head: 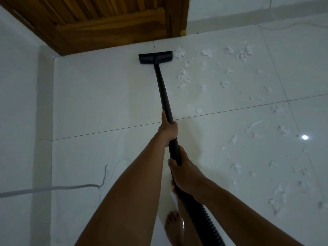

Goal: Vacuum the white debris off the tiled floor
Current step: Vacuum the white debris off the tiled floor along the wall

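Note:
A black vacuum wand (pixel 162 89) runs from my hands to its flat floor head (pixel 155 57), which lies on the white tiled floor (pixel 106 96) near the door. My left hand (pixel 168 129) grips the wand higher up; my right hand (pixel 182 173) grips the lower end where the ribbed hose (pixel 200 215) starts. White shredded debris (pixel 209 68) is scattered to the right of the head, the nearest clump (pixel 179 53) just beside its right end. More scraps (pixel 276 196) spread down the right side of the floor.
A wooden door (pixel 110 23) stands at the top behind the head. A white wall with skirting (pixel 44 121) runs down the left. A grey cord (pixel 53 188) lies across the floor at the lower left. My bare foot (pixel 173 226) stands below the hose.

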### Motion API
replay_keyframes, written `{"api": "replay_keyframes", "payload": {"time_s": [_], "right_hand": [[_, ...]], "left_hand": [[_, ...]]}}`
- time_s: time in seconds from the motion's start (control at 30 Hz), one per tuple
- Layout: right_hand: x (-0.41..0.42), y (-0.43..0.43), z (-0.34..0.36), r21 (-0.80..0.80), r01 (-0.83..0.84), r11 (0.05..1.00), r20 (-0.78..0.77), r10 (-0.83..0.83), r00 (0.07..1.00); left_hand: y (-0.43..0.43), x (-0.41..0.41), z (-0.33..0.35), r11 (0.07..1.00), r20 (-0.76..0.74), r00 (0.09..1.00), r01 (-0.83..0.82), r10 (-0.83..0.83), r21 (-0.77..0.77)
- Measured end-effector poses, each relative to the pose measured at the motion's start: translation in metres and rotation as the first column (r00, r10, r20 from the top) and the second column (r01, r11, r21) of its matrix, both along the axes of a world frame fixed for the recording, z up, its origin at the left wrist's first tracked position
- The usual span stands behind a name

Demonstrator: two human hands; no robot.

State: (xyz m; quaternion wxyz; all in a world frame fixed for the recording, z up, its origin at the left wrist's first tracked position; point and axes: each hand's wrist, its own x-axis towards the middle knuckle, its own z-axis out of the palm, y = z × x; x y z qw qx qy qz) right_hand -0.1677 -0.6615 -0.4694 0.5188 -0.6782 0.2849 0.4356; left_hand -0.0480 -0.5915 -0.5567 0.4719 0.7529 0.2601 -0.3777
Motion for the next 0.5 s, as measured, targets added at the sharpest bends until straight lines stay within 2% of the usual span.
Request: {"api": "replay_keyframes", "payload": {"time_s": [0.2, 0.5], "right_hand": [[-0.065, 0.004, -0.006, -0.005, 0.001, 1.0, 0.014, -0.001, 1.0], [-0.147, -0.011, 0.016, -0.047, -0.102, 0.994, 0.082, 0.106, 0.991]], "left_hand": [[0.004, -0.064, -0.005, 1.0, 0.006, 1.0, -0.001, 0.001, -0.002], [-0.008, -0.15, 0.019, 1.0, -0.016, 1.0, 0.009, -0.009, -0.011]]}}
